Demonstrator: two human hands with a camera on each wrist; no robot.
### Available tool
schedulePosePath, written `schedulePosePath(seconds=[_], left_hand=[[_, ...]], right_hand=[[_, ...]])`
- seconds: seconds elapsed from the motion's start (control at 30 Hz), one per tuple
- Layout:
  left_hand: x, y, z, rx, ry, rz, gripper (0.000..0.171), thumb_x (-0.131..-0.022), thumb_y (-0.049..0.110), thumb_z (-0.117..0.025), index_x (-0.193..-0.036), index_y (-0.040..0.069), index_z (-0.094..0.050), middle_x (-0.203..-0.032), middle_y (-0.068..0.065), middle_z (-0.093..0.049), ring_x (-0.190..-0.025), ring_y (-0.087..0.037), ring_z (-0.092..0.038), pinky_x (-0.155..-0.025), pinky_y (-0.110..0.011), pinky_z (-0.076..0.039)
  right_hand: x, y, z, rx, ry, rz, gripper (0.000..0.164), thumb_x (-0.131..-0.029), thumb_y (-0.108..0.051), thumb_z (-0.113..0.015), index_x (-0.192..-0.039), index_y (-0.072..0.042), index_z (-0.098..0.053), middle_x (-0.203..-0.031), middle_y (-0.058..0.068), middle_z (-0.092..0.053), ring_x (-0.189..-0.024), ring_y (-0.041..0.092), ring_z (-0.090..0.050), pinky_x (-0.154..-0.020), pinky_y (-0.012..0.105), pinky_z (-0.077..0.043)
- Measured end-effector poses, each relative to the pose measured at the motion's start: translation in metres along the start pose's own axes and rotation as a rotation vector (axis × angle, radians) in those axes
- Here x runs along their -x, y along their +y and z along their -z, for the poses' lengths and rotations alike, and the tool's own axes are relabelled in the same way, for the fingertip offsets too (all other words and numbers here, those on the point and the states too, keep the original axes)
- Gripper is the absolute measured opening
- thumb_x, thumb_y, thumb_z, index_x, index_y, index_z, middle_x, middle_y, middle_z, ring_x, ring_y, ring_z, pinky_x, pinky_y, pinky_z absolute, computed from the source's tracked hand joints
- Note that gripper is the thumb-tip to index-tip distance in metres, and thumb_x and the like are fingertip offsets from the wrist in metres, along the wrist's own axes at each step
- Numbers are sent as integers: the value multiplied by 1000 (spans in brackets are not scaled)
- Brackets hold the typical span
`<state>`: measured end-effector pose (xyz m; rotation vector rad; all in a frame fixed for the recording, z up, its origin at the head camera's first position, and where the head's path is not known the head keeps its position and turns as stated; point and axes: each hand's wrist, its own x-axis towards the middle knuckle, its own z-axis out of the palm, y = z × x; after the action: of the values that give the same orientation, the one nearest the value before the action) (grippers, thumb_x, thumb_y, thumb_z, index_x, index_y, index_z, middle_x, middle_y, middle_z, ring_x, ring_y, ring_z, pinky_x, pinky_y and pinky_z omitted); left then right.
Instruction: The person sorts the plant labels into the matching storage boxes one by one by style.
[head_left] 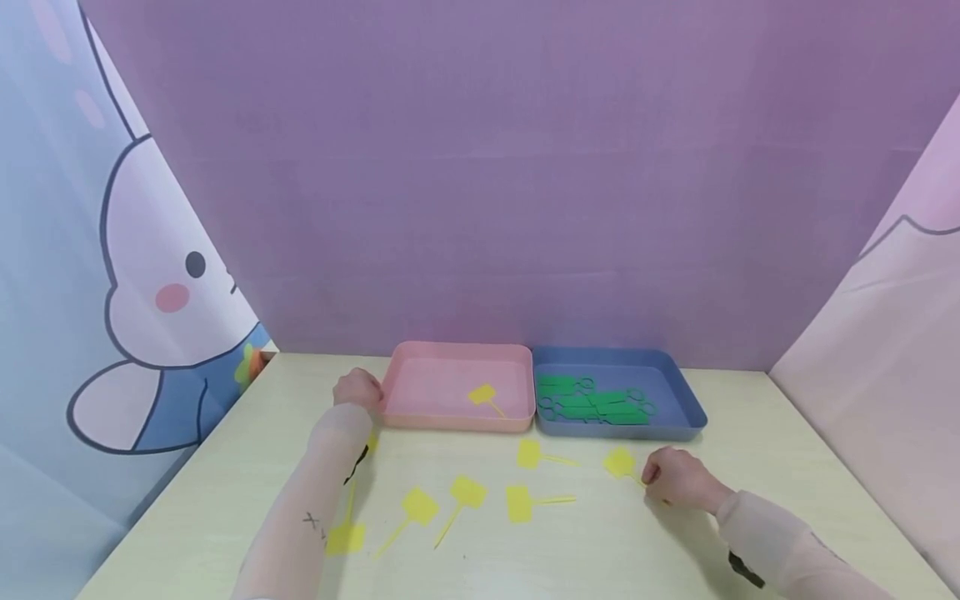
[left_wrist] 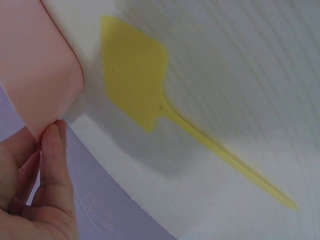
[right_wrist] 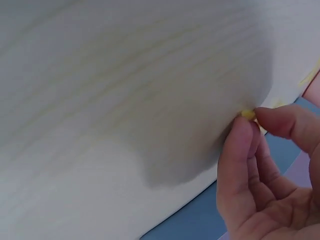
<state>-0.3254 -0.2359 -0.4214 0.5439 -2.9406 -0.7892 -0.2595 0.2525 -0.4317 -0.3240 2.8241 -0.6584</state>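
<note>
My left hand (head_left: 357,389) pinches the left wall of a pink tray (head_left: 457,423) between thumb and fingers, clearest in the left wrist view. Near that corner a yellow plant label (left_wrist: 132,72), a flat square head on a thin stem, lies on the table; my forearm covers part of it in the head view. My right hand (head_left: 684,479) pinches the stem end of another yellow plant label (head_left: 621,462), its head pointing left; only the stem's tip (right_wrist: 248,114) shows between the fingertips in the right wrist view. One yellow label (head_left: 483,394) lies inside the pink tray.
A blue tray (head_left: 621,431) stands against the pink tray's right side, with several green flat tags with ring-like loops (head_left: 600,404) inside. Several more yellow labels (head_left: 519,503) lie spread across the pale table (head_left: 465,575). A purple cloth (head_left: 510,183) rises behind the trays.
</note>
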Motion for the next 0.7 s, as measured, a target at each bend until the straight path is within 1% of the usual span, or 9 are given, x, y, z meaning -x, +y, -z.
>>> schedulePosePath(seconds=[0.13,0.47,0.7], left_hand=[[0,0,0,5,-7,8,15,-80,13,-62,-88,6,-72,-94,-12,-69,-85,-29,-61,-78,-42,-51],[2,3,1,2,-6,18,16,-80,12,-61,-90,6,-72,-94,-12,-69,-85,-28,-62,-78,-41,-51],[3,3,3,-9,-5,4,15,-80,12,-62,-88,6,-72,-92,-12,-69,-82,-27,-61,-77,-41,-51]], right_hand=[[0,-1,-1,10,-5,4,13,-64,0,-66,-74,-7,-60,-69,1,-55,-61,13,-49,-57,27,-42],[2,-1,0,43,28,55,13,-64,-2,-67,-74,-7,-62,-72,1,-57,-66,14,-48,-60,29,-43],[3,-1,0,57,47,87,14,-63,-1,-68,-75,-8,-63,-73,0,-60,-68,13,-50,-63,31,-45]])
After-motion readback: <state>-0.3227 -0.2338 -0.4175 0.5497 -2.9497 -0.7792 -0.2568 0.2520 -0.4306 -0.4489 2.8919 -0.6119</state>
